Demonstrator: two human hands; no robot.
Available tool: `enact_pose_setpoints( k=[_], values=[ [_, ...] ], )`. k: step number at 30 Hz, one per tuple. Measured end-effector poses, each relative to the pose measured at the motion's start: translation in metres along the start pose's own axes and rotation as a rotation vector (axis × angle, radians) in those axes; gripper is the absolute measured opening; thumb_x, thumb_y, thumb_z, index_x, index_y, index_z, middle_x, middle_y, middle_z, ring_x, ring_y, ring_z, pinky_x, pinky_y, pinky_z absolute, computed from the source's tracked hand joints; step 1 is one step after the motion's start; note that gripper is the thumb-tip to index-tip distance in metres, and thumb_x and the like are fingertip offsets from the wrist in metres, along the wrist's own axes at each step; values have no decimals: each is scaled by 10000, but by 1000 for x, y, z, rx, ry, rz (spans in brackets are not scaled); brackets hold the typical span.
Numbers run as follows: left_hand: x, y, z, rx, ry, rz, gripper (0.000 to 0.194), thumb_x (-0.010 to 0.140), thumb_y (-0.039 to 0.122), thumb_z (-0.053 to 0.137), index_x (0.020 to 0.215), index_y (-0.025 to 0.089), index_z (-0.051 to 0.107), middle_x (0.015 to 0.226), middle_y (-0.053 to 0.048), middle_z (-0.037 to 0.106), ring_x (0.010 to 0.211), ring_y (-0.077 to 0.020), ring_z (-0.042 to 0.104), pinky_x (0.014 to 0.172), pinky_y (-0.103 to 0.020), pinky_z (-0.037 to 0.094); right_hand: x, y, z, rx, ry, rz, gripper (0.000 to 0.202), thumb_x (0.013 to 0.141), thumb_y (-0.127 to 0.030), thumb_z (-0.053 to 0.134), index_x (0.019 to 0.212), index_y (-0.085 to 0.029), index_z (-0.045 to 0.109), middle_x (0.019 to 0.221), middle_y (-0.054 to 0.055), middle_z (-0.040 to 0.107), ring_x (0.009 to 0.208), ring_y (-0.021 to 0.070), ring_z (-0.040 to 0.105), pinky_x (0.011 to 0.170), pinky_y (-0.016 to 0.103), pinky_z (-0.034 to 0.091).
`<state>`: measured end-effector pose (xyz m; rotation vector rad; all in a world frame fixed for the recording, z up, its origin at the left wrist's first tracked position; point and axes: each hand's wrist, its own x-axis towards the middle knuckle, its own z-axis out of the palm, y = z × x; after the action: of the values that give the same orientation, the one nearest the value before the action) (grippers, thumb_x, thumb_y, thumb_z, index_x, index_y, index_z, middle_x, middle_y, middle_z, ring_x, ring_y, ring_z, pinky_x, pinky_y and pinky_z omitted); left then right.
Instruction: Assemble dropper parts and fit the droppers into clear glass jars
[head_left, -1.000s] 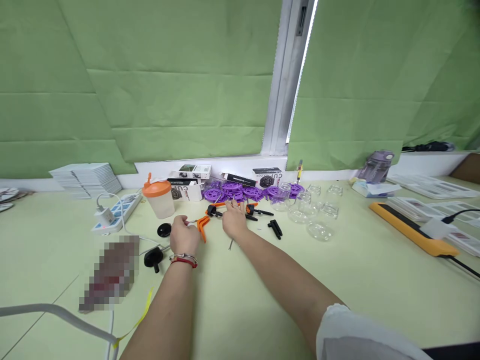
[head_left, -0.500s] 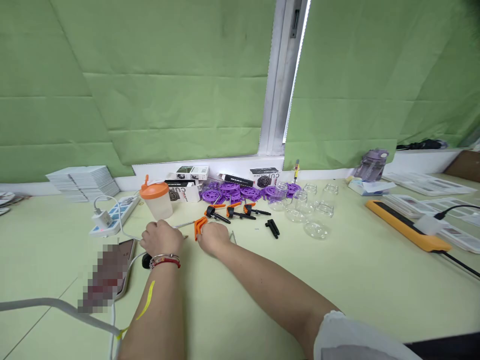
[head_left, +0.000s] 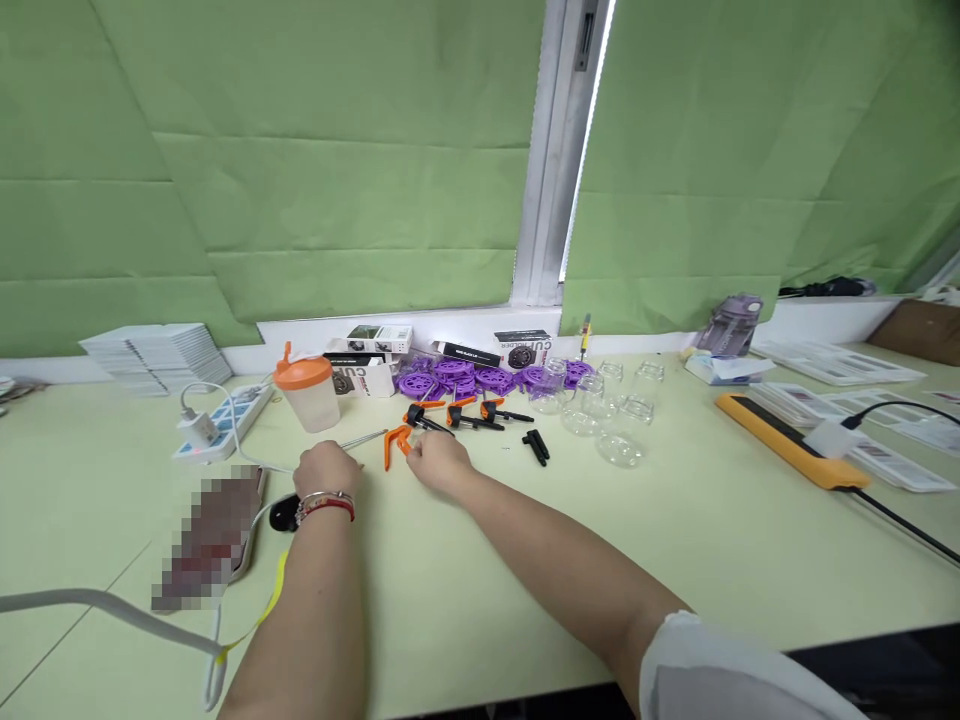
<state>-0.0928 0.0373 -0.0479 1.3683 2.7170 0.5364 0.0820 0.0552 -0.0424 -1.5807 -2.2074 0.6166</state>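
Note:
My right hand point(head_left: 441, 463) is closed on an orange plastic part point(head_left: 390, 443) with angled arms, its fingers partly hidden. To its left my left hand point(head_left: 327, 471) is curled closed beside a thin metal rod point(head_left: 365, 440); what its fingers hold is hidden. Beyond my right hand lie several black parts with orange levers point(head_left: 466, 417), and behind them a row of purple wheel-shaped pieces point(head_left: 454, 377). Two small black pieces point(head_left: 536, 447) rest to the right of that hand. Under my left wrist is a round black object point(head_left: 284, 513).
An orange-lidded cup point(head_left: 309, 395), a power strip point(head_left: 225, 424) and a phone point(head_left: 214, 535) stand or lie on the left. Several clear jars point(head_left: 619, 450) are right of centre, with an orange-and-black power strip point(head_left: 787, 440) farther right. Boxes point(head_left: 367, 377) line the back.
The view has shifted slightly. My right hand has moved a little right relative to my left, and more of the orange part now shows between them.

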Motion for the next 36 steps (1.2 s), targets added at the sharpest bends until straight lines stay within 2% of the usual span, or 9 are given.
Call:
enact_pose_setpoints(
  k=[3,6,9,12,15,18,22,27,36],
  values=[
    [0,1,-1,-34,36,-16,245,715,179,534,890,108,691,947,-225,664,887,-340,635,702,-383,487,-5,17,-6,239,5,-37,183,768,-260,532,619,-165,576,631,10,600,611,130,531,530,226,335],
    [-4,5,-6,-64,88,-17,308,752,177,476,957,103,693,983,-225,646,899,-338,628,721,-393,487,-15,36,-15,586,-25,23,172,774,-264,547,637,-161,546,572,-28,541,495,82,440,482,207,313],
    [-13,14,-11,-171,262,62,373,786,192,438,1064,114,673,1064,-205,613,954,-319,608,813,-411,474,-28,54,-32,938,-129,81,174,801,-301,554,700,-163,520,658,-5,610,455,67,444,436,203,299],
    [-30,30,-10,-397,442,207,342,787,200,440,1003,122,694,1031,-151,629,996,-276,591,922,-382,443,-43,72,-50,1162,-142,58,246,783,-376,612,717,-160,514,663,16,619,457,71,468,417,202,283],
    [-53,49,-5,-628,427,317,290,769,182,449,934,147,686,943,-84,656,940,-214,610,915,-322,453,-56,88,-63,1374,-92,25,308,727,-414,689,740,-161,515,656,-4,598,467,60,441,444,200,299],
    [-73,63,1,-730,369,420,255,757,166,454,881,170,677,920,-53,654,890,-188,620,868,-296,473,-66,96,-69,1558,-34,-10,304,689,-350,742,779,-166,518,660,-22,579,483,53,426,479,200,311],
    [-85,72,4,-730,345,479,246,751,164,461,867,185,677,942,-41,649,891,-181,617,849,-283,477,-71,95,-72,1686,-15,-18,271,703,-288,736,797,-168,512,663,-20,564,491,57,421,483,199,294],
    [-89,76,4,-754,317,485,231,771,186,463,876,179,668,957,-43,648,878,-173,621,838,-277,484,-73,89,-70,1683,-90,1,210,740,-260,700,808,-159,529,642,-13,551,470,56,397,466,200,269],
    [-99,79,7,-807,325,546,180,797,208,467,868,198,633,950,-38,636,895,-182,619,847,-299,480,-72,93,-71,1708,-97,7,204,732,-271,704,804,-141,563,622,-13,544,447,43,370,440,190,240]
  ],
)
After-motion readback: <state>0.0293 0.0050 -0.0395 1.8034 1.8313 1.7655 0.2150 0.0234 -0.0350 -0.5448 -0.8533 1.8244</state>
